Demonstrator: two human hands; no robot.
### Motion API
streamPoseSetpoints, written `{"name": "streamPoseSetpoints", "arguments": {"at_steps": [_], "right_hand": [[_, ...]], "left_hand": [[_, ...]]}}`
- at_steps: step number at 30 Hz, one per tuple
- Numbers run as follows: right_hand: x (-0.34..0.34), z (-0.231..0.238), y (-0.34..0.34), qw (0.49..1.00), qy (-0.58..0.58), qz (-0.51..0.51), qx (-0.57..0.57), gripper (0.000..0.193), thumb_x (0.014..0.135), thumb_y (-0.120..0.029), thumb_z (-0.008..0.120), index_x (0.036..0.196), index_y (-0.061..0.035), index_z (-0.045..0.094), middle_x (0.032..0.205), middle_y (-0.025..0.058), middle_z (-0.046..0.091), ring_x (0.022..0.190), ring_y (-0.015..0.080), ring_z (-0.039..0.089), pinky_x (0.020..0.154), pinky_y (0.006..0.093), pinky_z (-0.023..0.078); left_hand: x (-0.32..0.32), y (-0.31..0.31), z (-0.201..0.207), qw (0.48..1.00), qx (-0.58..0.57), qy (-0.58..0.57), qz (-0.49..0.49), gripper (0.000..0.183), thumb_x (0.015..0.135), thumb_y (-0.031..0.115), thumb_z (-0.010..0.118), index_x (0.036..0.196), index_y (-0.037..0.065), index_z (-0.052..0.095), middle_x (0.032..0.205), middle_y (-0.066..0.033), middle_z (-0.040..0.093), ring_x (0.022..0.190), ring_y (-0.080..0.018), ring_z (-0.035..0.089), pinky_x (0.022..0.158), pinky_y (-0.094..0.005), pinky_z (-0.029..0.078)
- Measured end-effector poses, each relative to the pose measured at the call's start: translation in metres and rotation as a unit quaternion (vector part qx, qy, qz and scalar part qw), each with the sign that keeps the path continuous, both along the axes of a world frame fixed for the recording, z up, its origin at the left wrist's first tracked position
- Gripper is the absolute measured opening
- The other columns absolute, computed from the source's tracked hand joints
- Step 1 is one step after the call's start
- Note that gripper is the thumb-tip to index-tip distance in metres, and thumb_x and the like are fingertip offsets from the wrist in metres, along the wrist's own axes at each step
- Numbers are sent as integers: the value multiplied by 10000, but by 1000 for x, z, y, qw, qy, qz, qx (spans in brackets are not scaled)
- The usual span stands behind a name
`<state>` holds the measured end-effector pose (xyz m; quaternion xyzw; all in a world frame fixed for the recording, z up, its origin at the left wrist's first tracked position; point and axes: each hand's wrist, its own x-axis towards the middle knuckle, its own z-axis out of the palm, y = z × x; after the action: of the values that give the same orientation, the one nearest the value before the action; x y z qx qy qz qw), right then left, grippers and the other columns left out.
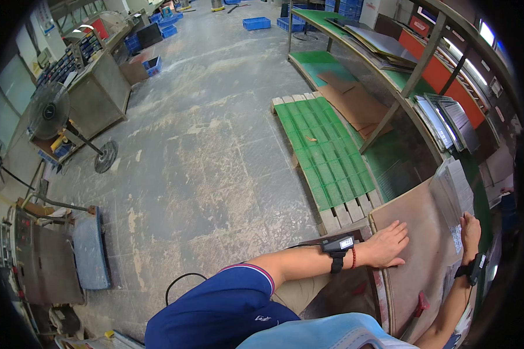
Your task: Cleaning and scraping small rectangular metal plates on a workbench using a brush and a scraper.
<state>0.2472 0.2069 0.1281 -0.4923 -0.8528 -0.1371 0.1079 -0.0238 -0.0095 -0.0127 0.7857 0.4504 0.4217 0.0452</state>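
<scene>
My left hand [384, 245] lies flat on a brown board [416, 224], its fingers spread and nothing in them. A black strap with a small device and a red bead bracelet circle that wrist. Over to the right, my right hand [470, 232] has its fingers curled at the edge of a stack of thin grey sheets [453, 189] standing along the board's right side. How many sheets it grips cannot be made out. A tool with a red handle [420, 303] rests on the board near my body.
A slatted pallet with a green top [326, 151] lies ahead, beside a green-topped shelf rack [343, 23] bearing metal sheets and brown cardboard [355, 102]. On the left stand a floor fan [49, 110], a metal cabinet [99, 87] and a blue-seated chair [91, 250]. Blue crates [256, 23] sit farther off.
</scene>
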Motion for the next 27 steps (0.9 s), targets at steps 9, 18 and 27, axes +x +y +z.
{"name": "streamPoseSetpoints", "arguments": {"at_steps": [9, 18, 27], "right_hand": [[44, -9, 33, 992, -72, -7, 107, 163, 908, -137, 592, 975, -9, 665, 874, 203, 658, 853, 372, 641, 742, 457, 502], [74, 2, 45, 995, 1, -10, 103, 206, 911, -156, 636, 1079, -40, 663, 948, 162, 689, 819, 350, 661, 735, 429, 518], [72, 51, -37, 967, 2, -45, 253, 247, 984, -154, 571, 1179, -20, 639, 1091, 173, 691, 957, 321, 683, 779, 362, 551]], "left_hand": [[6, 1, -9, 1000, 9, -27, 4, 639, 794, 425, 716, 1137, -92, 561, 1253, -290, 541, 1284, -433, 455, 1144, -509, 307], [6, 1, -7, 999, 7, -32, 8, 589, 784, 385, 726, 1095, -87, 561, 1224, -286, 548, 1267, -433, 467, 1141, -497, 316], [1, 3, -6, 995, 58, -82, -3, 484, 776, 332, 741, 1025, -55, 587, 1171, -251, 572, 1205, -420, 504, 1097, -496, 375]]}}
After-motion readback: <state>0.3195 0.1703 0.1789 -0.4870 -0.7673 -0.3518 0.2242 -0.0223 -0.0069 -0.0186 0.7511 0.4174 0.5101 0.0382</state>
